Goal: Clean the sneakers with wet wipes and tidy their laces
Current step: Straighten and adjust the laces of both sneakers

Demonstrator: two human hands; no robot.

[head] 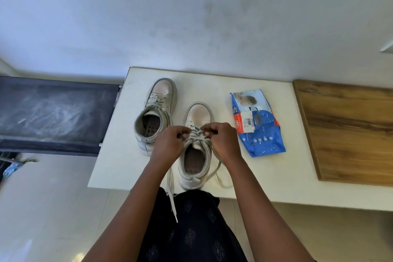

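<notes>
While I worked at the nearer off-white high-top sneaker (198,112), both hands were curled over its lacing. The left hand (169,147) pinched the flat grey-white laces (197,136) from nine o'clock and the right hand (224,143) from three o'clock. The sneaker stood toe away from me on the white rectangular tabletop (265,178), with its heel close to the edge at six o'clock.

That edge was my main worry, because a firm tug toward me could have dragged the shoe off. One loose lace end (171,198) already hung over the edge at seven o'clock. It could have snagged on my dark clothing, or ended up far longer than the other end if I pulled unevenly. A slipping pinch would have slackened the crossings again.

The second off-white sneaker (158,102) stood at ten o'clock, near the first but not touching it. Each shoe's opening showed only a perforated insole and nothing else. The blue plastic pack of wet wipes (258,134) lay flat at two o'clock, well clear of my right hand. No wipe showed, and I could not tell whether its flap was sealed or how full it was.
</notes>
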